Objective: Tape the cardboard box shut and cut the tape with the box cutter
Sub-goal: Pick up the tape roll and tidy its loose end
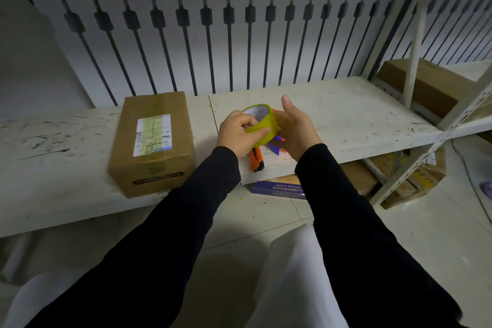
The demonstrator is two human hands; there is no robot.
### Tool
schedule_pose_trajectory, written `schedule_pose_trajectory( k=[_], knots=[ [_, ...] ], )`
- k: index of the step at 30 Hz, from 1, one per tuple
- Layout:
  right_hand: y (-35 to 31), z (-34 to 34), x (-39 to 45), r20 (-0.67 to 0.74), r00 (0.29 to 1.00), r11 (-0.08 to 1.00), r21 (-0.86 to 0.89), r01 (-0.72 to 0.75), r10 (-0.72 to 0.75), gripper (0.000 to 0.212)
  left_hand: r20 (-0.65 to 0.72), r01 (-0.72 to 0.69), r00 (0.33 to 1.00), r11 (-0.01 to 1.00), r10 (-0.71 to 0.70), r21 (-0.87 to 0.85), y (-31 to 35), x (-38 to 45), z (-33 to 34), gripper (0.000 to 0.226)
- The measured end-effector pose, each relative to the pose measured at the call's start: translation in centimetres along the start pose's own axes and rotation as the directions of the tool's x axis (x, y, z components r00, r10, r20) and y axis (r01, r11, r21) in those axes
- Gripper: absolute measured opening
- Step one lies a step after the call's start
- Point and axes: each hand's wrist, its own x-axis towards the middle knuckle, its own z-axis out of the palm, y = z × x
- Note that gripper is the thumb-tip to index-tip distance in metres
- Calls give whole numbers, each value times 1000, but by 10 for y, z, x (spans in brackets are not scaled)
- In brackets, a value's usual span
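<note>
A brown cardboard box (153, 142) with a white label and a strip of tape along its top seam stands on the white shelf (346, 117), left of my hands. Both hands hold a yellow-green tape roll (262, 124) above the shelf. My left hand (237, 134) pinches the roll's near edge with thumb and fingers. My right hand (294, 128) cups its right side, fingers pointing up. Below the roll lies an orange box cutter (256, 160) at the shelf's front edge, partly hidden by my left wrist.
A blue and orange object (277, 145) lies on the shelf under my hands. A dark-barred white panel stands behind the shelf. More cardboard boxes (423, 88) sit on the right rack and under the shelf. A blue box (278, 190) lies below.
</note>
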Motion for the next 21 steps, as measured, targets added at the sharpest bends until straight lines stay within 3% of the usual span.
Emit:
schedule_pose_trajectory(
  k=[2,3,6,8,13,15,17,21],
  knots=[
    [2,-7,4,2,999,998,-49,-41,41,75,-17,-5,1000,998,6,59,2,6,6,20],
    [4,-11,6,-20,998,995,-75,-66,65,70,-21,-9,1000,996,11,94,3,10,10,13],
    [5,-22,13,-113,986,979,-149,-139,123,44,-11,-20,1000,985,22,172,3,19,24,20],
    [3,-33,19,-157,980,985,-99,-141,125,32,-3,-19,1000,980,20,196,3,24,34,16],
    [-2,-58,36,-291,953,992,118,-49,82,39,12,-27,1000,982,25,188,9,37,66,13],
    [-1,-68,40,-335,939,992,125,-33,74,41,-22,-19,1000,987,23,160,11,44,80,25],
    [2,-82,46,-374,924,987,159,-21,80,43,-46,3,999,991,3,131,13,49,93,52],
    [12,-108,53,-466,879,967,255,26,99,40,-1,134,991,976,-136,173,2,54,119,90]
  ],
)
